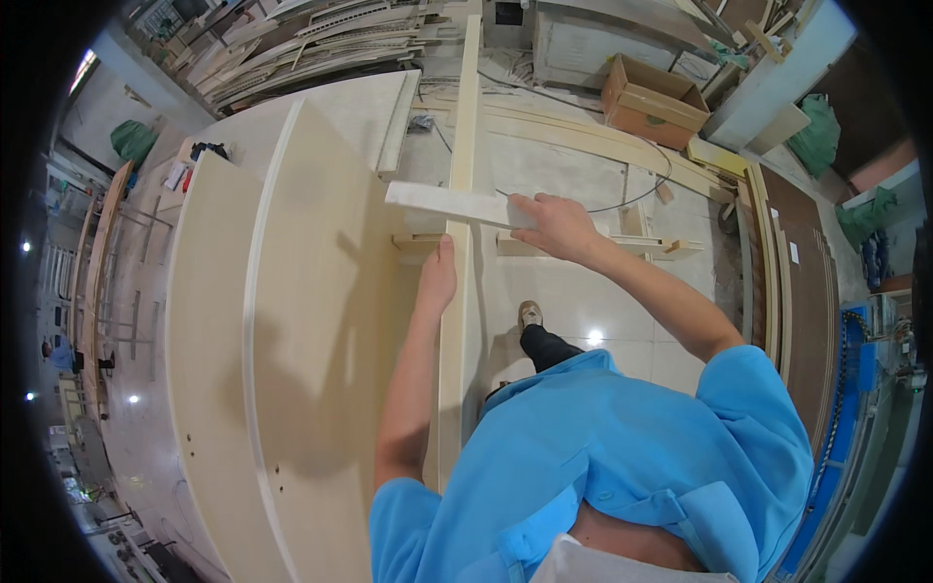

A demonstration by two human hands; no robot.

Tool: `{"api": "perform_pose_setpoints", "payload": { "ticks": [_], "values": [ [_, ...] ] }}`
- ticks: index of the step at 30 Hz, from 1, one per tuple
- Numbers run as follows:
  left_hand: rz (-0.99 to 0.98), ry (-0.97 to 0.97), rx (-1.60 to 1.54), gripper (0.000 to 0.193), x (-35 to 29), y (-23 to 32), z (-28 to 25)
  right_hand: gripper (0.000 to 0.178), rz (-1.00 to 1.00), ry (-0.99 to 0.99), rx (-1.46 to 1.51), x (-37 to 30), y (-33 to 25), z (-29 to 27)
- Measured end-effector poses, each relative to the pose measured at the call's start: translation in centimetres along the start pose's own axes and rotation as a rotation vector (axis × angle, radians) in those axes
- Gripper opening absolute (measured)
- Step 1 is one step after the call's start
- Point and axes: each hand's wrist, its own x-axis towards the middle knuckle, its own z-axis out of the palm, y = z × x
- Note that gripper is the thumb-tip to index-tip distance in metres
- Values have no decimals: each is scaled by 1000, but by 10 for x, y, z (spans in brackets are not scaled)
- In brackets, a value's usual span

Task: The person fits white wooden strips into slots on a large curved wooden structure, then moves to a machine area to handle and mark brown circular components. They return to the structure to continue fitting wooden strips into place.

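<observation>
A long, narrow cream board runs away from me, almost straight ahead. My left hand is closed on its left side, thumb along the edge. In my right hand is one end of a flat white bar, which lies crosswise over the board; whether it is a sanding block cannot be told. The bar's free end reaches left past the board, above a wide cream panel. Below my hands, a wooden crosspiece sticks out to the right.
A second wide panel lies further left. Stacked strips fill the far left, and a cardboard box stands at the far right. A black cable curves across the floor. Brown boards lean on the right, near blue machinery.
</observation>
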Motion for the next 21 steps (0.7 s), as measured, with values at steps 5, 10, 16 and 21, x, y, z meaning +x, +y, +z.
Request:
{"api": "perform_pose_setpoints", "payload": {
  "ticks": [5,10,16,21],
  "values": [
    [-54,52,-9,83,74,26,7,57,-70,-12,-10,60,49,-17],
    [-47,40,6,85,118,48,9,57,-109,27,-2,109,82,-27],
    [25,37,-31,83,167,76,12,62,-45,-27,-39,155,110,-37],
    [15,44,-44,82,200,106,15,61,58,-31,0,191,127,-45]
  ]
}}
